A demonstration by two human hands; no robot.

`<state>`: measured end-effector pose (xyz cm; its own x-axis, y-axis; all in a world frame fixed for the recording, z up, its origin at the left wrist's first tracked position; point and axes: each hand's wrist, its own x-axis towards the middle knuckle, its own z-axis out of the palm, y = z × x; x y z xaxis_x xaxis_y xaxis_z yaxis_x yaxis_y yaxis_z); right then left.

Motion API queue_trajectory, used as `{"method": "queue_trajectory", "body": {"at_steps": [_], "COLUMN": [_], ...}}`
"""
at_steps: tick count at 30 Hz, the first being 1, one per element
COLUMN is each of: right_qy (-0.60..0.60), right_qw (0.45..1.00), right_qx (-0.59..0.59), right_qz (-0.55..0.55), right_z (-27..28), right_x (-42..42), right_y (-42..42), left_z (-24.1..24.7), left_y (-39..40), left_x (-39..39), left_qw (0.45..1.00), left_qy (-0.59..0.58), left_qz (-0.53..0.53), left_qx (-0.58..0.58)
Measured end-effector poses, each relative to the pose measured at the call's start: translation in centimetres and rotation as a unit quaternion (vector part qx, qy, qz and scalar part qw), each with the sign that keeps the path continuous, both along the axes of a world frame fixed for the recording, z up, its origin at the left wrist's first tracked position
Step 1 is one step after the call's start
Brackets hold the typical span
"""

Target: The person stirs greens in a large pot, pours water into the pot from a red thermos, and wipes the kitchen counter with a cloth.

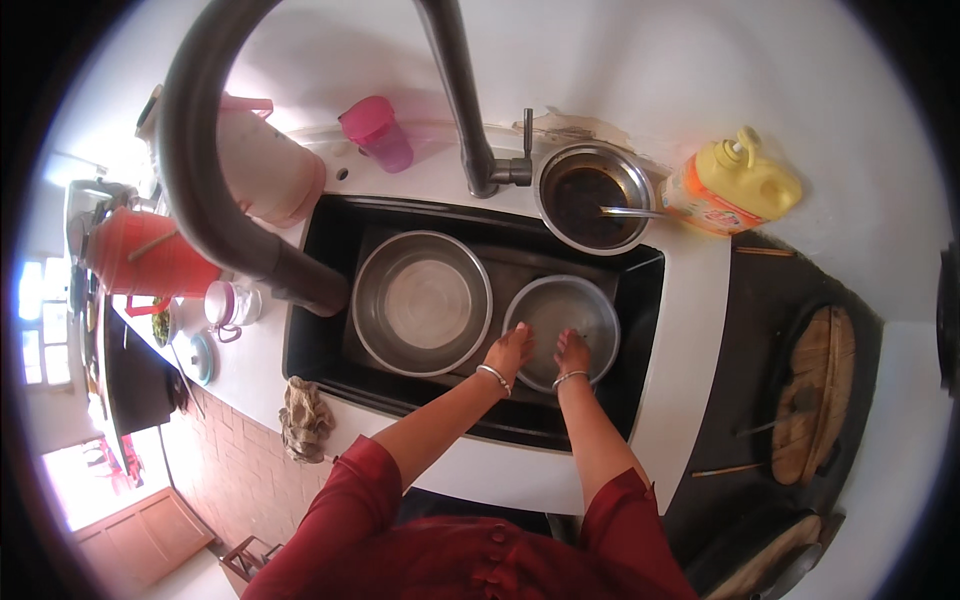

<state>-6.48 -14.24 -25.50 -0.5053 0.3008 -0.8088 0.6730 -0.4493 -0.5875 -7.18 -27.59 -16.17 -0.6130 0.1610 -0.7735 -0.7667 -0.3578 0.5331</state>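
My left hand (512, 349) reaches over the near left rim of a smaller metal bowl (609, 307), with its fingers loosely bent inside. Facing it, my right hand (573, 352) hangs over the same bowl, fingers curled a little. I see nothing held in either hand. The bowl seems to hold cloudy liquid, and a small dark speck shows near my right fingers. Beside it on the left, a wider metal basin (427, 304) lies in the black sink (322, 232); its bottom looks bare.
A grey faucet (307, 281) arches over the sink's left end. Behind stand a pink-lidded shaker (379, 135), a steel bowl of dark liquid with a spoon (585, 202) and a yellow jug (750, 180). A crumpled cloth (306, 420) and glass jar (232, 304) sit at left.
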Motion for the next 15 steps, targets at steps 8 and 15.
{"method": "queue_trajectory", "body": {"at_steps": [8, 15], "right_qy": [0.127, 0.098], "right_qw": [0.904, 0.898], "right_qx": [0.404, -0.385], "right_qz": [-0.057, -0.187], "right_z": [-5.5, -0.5], "right_x": [0.5, 0.1], "right_y": [-0.2, -0.1], "left_z": [-7.6, -7.2], "left_y": [2.3, 5.0], "left_x": [-0.3, -1.4], "left_qw": [0.988, 0.99], "left_qy": [-0.025, -0.096], "left_qz": [0.024, 0.085], "left_qx": [-0.15, 0.058]}}
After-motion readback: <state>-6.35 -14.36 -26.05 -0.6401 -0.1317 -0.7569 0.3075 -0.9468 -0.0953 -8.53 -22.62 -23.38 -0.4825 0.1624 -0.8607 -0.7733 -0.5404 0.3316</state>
